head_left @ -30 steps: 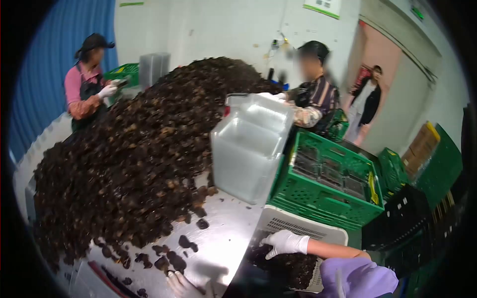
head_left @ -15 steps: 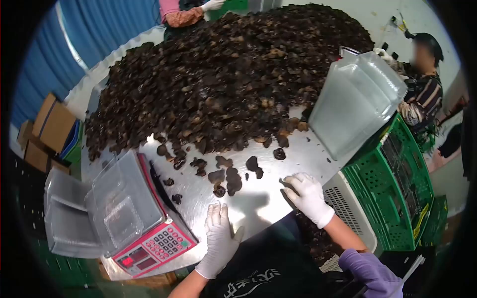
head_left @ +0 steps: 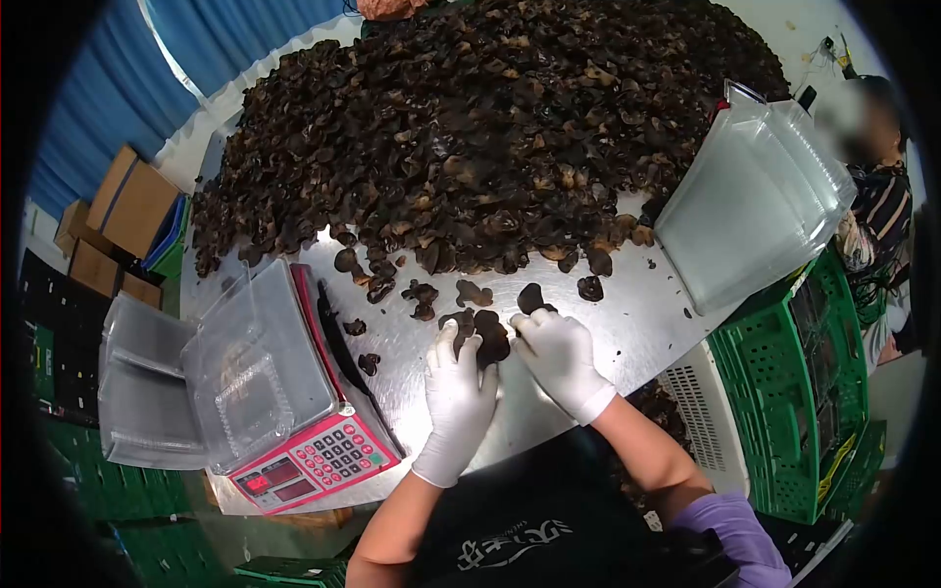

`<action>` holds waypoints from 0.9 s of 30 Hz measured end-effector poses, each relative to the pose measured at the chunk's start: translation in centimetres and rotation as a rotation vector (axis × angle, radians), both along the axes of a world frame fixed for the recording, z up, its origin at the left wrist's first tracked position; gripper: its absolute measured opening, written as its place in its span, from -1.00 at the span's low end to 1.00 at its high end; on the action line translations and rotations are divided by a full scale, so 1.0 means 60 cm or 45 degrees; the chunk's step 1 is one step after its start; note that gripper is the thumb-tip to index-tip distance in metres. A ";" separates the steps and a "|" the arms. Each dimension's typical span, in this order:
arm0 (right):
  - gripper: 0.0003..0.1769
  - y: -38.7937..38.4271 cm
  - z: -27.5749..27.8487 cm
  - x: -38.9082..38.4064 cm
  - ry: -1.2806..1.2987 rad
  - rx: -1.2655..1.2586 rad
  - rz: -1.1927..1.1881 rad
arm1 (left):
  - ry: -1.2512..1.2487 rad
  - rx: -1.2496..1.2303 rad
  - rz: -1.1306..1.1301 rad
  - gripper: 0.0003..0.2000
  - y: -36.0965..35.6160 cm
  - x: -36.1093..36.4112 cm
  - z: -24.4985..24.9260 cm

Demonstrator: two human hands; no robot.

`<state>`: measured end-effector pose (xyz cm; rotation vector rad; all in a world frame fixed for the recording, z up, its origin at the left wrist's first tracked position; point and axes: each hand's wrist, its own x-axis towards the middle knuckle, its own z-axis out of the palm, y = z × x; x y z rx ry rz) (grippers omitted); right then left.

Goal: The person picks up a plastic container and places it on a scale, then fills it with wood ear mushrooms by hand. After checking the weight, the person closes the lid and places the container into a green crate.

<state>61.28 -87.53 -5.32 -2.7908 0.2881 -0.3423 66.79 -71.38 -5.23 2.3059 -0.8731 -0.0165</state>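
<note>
Dark brown wood ear mushrooms lie loose on a metal table (head_left: 627,338). My left hand (head_left: 457,402), in a white glove, has its fingers closed at a small cluster of wood ear mushrooms (head_left: 492,336) near the table's front. Beside it, my gloved right hand (head_left: 562,358) bends its fingers against another wood ear mushroom (head_left: 531,297); the fingertips partly hide the contact. Several single pieces lie just beyond the hands. Left of them stands a red scale (head_left: 319,468) with a clear plastic container (head_left: 260,377) on its pan.
A big heap of wood ear mushrooms (head_left: 470,147) covers the back of the table. Stacked clear containers (head_left: 750,206) stand at right, near green crates (head_left: 784,382) and a white basket (head_left: 701,412). More clear containers (head_left: 147,392) sit at left. Another person (head_left: 872,186) is at far right.
Both hands have moved forward to the loose mushrooms and closer together. My right hand went left, its fingers now bent at a piece. The whole view has shifted.
</note>
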 end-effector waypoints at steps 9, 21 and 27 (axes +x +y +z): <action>-0.94 -0.045 0.031 -0.079 -0.029 0.035 0.090 | -0.028 -0.146 0.145 -0.55 0.049 -0.003 0.028; -0.67 -0.023 0.061 -0.111 -0.113 0.179 -0.095 | -0.194 0.485 0.179 -0.73 0.026 0.047 0.016; -0.56 0.037 0.017 0.032 -0.008 0.250 0.002 | 0.074 0.507 -0.010 -0.60 0.055 0.045 0.076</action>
